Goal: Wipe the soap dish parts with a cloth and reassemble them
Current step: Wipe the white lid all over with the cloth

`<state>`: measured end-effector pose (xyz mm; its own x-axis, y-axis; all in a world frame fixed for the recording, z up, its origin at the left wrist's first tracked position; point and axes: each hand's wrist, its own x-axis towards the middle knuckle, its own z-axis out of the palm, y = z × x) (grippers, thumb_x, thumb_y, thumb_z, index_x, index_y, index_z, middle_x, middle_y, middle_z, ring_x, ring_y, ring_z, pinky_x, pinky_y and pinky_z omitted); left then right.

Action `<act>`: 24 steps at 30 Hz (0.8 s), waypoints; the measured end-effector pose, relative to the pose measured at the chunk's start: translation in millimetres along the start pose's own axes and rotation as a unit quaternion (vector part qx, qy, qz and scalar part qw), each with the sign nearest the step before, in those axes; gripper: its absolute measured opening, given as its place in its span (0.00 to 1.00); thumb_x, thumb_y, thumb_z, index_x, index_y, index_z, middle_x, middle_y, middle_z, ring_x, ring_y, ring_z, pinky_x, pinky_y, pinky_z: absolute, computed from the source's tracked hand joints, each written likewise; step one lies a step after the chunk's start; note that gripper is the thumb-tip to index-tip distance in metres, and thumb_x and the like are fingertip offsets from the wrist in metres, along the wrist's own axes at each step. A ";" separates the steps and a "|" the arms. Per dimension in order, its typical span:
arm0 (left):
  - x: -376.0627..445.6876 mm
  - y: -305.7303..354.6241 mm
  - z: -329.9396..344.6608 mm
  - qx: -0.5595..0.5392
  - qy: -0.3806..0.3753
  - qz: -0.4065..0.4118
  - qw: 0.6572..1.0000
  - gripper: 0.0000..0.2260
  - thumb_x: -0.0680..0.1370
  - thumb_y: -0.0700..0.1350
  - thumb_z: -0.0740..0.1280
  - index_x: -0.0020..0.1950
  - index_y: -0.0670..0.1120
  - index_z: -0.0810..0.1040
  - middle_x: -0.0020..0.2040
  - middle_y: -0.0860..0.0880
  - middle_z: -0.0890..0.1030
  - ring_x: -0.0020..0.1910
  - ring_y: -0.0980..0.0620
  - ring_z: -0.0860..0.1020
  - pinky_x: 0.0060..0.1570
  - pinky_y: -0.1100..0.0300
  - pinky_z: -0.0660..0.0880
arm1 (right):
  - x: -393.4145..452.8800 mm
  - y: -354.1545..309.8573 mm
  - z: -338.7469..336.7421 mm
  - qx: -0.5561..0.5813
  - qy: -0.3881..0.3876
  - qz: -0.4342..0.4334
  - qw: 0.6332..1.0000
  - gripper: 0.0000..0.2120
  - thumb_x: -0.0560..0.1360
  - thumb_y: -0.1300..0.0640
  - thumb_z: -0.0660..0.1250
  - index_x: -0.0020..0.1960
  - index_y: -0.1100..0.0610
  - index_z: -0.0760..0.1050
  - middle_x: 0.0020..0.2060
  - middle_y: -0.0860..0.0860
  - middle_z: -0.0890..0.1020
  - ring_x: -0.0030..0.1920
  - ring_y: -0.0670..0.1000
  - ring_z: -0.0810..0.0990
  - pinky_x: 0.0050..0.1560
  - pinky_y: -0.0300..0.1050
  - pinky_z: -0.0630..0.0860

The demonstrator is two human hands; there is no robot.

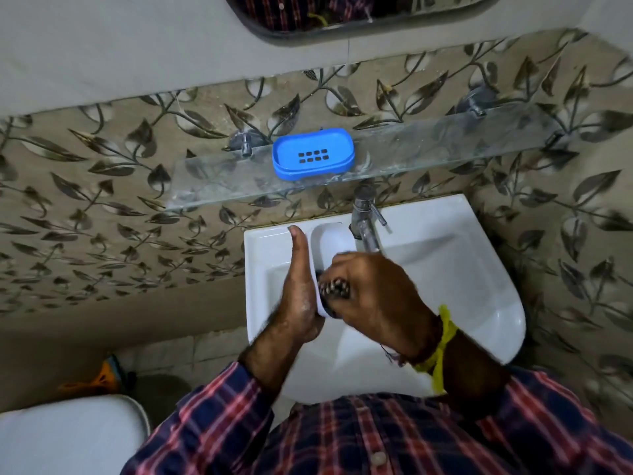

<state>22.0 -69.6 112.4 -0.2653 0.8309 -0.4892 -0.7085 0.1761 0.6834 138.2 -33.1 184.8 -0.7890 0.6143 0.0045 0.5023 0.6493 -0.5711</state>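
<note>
White basin (479, 286) below. Left hand (301, 293), fingers straight, steadies a white soap dish part (330, 240) over it; right hand (370, 296) clamps a dark patterned cloth (334, 291) against it. Beyond, blue soap dish (312, 154) on glass shelf (445, 145).

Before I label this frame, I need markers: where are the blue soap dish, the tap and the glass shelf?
blue soap dish (312, 153): head view, on its slotted floor.
tap (365, 217): head view, on its metal body.
glass shelf (428, 149): head view, on bare glass.
</note>
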 end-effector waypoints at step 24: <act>2.4 8.3 25.1 0.034 0.018 0.093 0.995 0.26 0.80 0.67 0.55 0.49 0.55 0.89 0.48 0.49 0.88 0.49 0.51 0.87 0.44 0.58 0.82 | 12.4 -6.5 6.6 -0.089 0.222 0.113 0.964 0.09 0.72 0.51 0.66 0.41 0.55 0.79 0.42 0.52 0.84 0.43 0.59 0.83 0.37 0.45 0.73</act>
<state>31.8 -53.0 130.5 -0.4127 0.8328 -0.3690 -0.5995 0.0567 0.7984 122.9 -32.6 183.2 -0.4430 0.8547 0.2706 0.7275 0.5191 -0.4487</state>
